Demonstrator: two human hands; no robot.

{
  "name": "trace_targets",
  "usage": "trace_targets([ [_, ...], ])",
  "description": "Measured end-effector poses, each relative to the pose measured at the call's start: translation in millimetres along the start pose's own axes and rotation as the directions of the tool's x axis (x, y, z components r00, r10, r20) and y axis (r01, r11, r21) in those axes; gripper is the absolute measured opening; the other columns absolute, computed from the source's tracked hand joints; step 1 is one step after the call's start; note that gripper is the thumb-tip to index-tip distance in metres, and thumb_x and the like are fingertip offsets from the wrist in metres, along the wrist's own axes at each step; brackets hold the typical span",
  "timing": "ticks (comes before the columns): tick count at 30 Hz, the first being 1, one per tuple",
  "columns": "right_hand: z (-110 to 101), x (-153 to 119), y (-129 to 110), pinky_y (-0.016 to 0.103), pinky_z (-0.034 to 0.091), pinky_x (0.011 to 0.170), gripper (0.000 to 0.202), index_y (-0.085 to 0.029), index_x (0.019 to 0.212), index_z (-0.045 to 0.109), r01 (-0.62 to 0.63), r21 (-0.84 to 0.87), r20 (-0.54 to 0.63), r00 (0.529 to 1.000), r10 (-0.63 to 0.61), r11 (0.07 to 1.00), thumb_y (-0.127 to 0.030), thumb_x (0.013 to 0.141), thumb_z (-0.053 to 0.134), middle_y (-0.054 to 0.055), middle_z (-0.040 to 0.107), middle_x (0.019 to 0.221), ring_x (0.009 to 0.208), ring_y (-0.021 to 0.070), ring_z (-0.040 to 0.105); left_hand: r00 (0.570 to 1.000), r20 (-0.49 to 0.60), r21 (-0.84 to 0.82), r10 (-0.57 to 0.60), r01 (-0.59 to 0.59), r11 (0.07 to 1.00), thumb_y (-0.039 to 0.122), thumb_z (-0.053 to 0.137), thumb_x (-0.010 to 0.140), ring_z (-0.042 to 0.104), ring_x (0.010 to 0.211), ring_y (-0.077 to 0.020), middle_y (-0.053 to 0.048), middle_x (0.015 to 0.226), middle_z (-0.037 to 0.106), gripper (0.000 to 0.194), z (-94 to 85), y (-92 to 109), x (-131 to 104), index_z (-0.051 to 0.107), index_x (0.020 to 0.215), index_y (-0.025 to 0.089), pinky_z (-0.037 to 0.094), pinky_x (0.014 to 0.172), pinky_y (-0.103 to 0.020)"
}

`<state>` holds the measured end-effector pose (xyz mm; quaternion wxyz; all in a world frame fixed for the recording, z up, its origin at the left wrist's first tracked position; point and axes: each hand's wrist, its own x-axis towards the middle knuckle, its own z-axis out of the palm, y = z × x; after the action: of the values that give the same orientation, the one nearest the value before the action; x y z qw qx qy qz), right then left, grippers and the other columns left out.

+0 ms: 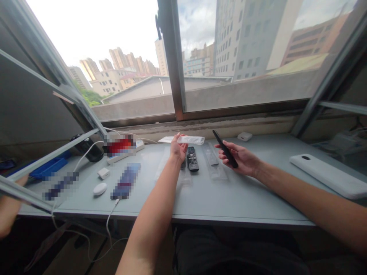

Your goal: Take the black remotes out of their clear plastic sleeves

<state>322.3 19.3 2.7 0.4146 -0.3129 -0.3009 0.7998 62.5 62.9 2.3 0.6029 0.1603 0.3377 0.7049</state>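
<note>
In the head view, my left hand (179,148) is turned palm up, its fingers curled around a long white plastic-wrapped packet (195,140). My right hand (242,158) grips a slim black remote control (225,148), seen nearly edge-on and tilted above the table. Between my hands a second black remote control (192,159) lies buttons up, just right of my left wrist. Clear plastic sleeves (219,172) lie flat below my right hand. More clear plastic shows beside and under my left wrist, where a dark item is mostly hidden.
On the grey table (229,202), a phone (126,181) on a cable, a white oval item (100,189), a white plug (103,173) and a power strip (126,152) lie left. A long white device (327,173) lies right. Another person's arm (10,210) shows far left, beyond the metal frame.
</note>
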Motion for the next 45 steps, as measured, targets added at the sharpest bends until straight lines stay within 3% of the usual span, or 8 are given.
trace_targets([
  [3, 3, 0, 0, 0.031, 0.07, 0.064, 0.029, -0.013, 0.122, 0.068, -0.037, -0.029, -0.055, 0.998, 0.035, 0.999, -0.031, 0.115, 0.047, 0.013, 0.075, 0.094, 0.077, 0.0214, 0.075, 1.0, -0.017, 0.004, 0.014, -0.014, 1.0, 0.033, 0.063, 0.105, 0.058, 0.061, -0.0078, -0.006, 0.09, 0.07, 0.021, 0.8, -1, -1, 0.073, 0.112, 0.016, 0.049, 0.053, -0.015],
  [12, -2, -2, 3, 0.019, 0.046, 0.036, 0.04, -0.017, 0.127, 0.065, -0.089, 0.04, 0.194, 0.978, 0.079, 0.995, -0.045, 0.116, 0.04, 0.003, 0.058, 0.079, 0.054, 0.0135, 0.05, 0.999, -0.036, -0.014, 0.008, -0.008, 1.0, 0.033, 0.062, 0.105, 0.057, 0.059, -0.0071, -0.004, 0.084, 0.066, 0.02, 0.4, 3, -1, 0.072, 0.104, 0.016, 0.048, 0.052, -0.015],
  [17, -3, -2, 1, 0.019, 0.046, 0.037, 0.038, -0.014, 0.122, 0.067, -0.07, 0.015, 0.153, 0.986, 0.067, 0.997, -0.046, 0.114, 0.048, 0.004, 0.058, 0.08, 0.056, 0.0133, 0.051, 0.998, -0.059, -0.026, 0.001, -0.003, 1.0, 0.033, 0.063, 0.104, 0.06, 0.064, -0.0088, -0.006, 0.09, 0.069, 0.02, 0.3, 4, -1, 0.073, 0.11, 0.017, 0.049, 0.053, -0.015],
  [23, 2, 0, 4, 0.026, 0.065, 0.058, 0.025, -0.014, 0.124, 0.067, -0.007, -0.018, 0.008, 1.0, 0.007, 1.0, -0.03, 0.115, 0.05, 0.01, 0.07, 0.096, 0.074, 0.0179, 0.069, 0.998, -0.058, -0.026, 0.01, -0.012, 1.0, 0.033, 0.062, 0.105, 0.06, 0.061, -0.008, -0.005, 0.088, 0.071, 0.021, 1.2, 4, -2, 0.073, 0.112, 0.016, 0.048, 0.051, -0.015],
  [32, -10, 2, 3, 0.019, 0.047, 0.035, 0.032, -0.018, 0.124, 0.066, -0.123, -0.012, 0.17, 0.978, 0.124, 0.992, -0.039, 0.114, 0.044, 0.005, 0.061, 0.082, 0.054, 0.0144, 0.052, 0.998, -0.059, -0.001, 0.013, -0.013, 1.0, 0.034, 0.063, 0.105, 0.064, 0.067, -0.0093, -0.007, 0.101, 0.075, 0.021, -0.3, 3, 1, 0.074, 0.111, 0.018, 0.05, 0.058, -0.016],
  [37, -3, 0, 4, 0.019, 0.052, 0.04, 0.028, -0.017, 0.12, 0.067, -0.07, 0.019, 0.095, 0.993, 0.067, 0.997, -0.04, 0.114, 0.053, 0.002, 0.058, 0.075, 0.056, 0.0144, 0.057, 0.998, -0.069, 0.001, 0.014, -0.014, 1.0, 0.034, 0.063, 0.105, 0.065, 0.067, -0.0093, -0.007, 0.099, 0.076, 0.021, 0.8, 3, -1, 0.074, 0.11, 0.016, 0.05, 0.058, -0.017],
  [41, 1, 1, 3, 0.024, 0.064, 0.052, 0.024, -0.017, 0.123, 0.066, -0.033, -0.009, -0.026, 0.999, 0.032, 0.999, -0.033, 0.115, 0.051, 0.01, 0.073, 0.096, 0.072, 0.0188, 0.071, 0.998, -0.068, 0.007, 0.011, -0.011, 1.0, 0.034, 0.063, 0.105, 0.064, 0.066, -0.0094, -0.006, 0.096, 0.076, 0.021, 0.9, 3, -2, 0.074, 0.112, 0.018, 0.05, 0.057, -0.017],
  [45, -1, 1, 2, 0.021, 0.05, 0.035, 0.032, -0.017, 0.12, 0.064, -0.06, 0.004, 0.019, 0.998, 0.06, 0.998, -0.043, 0.115, 0.046, 0.013, 0.072, 0.096, 0.06, 0.0165, 0.062, 0.997, -0.071, 0.021, 0.017, -0.015, 1.0, 0.033, 0.062, 0.105, 0.064, 0.065, -0.0092, -0.005, 0.096, 0.075, 0.02, 0.7, 3, -2, 0.073, 0.11, 0.017, 0.05, 0.057, -0.017],
])
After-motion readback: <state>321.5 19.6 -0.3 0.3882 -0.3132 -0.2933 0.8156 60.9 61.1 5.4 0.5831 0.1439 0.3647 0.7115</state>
